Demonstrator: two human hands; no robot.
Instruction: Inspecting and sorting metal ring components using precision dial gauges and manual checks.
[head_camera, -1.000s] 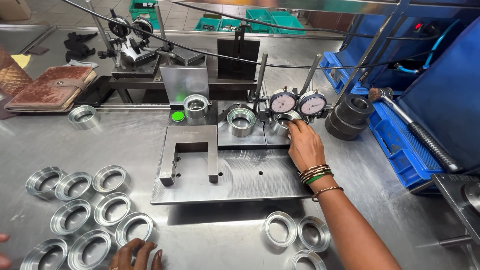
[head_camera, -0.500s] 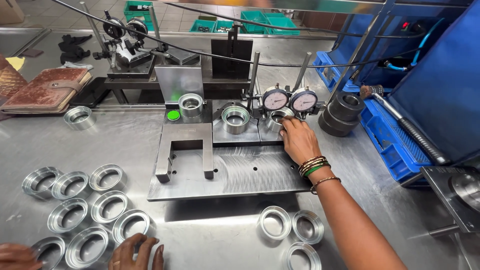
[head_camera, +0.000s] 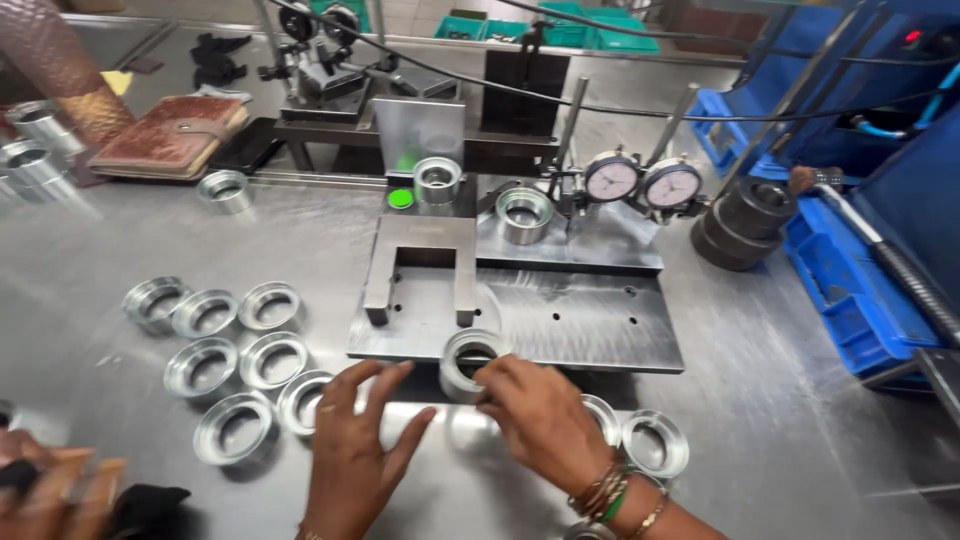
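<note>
Right hand (head_camera: 535, 410): fingers closed on a metal ring (head_camera: 470, 362) just ahead of it, bore upward, at the steel plate's (head_camera: 580, 325) near edge.
Left hand (head_camera: 355, 440): spread flat, empty, just left of the ring.
Nearer: right.

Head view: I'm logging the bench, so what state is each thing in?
Metal ring: upright at the plate's front edge, held by right hand.
Left hand: open, flat on table.
Leather wallet: closed.
Ring on fixture: seated, untouched.
Dial gauges: upright.
</note>
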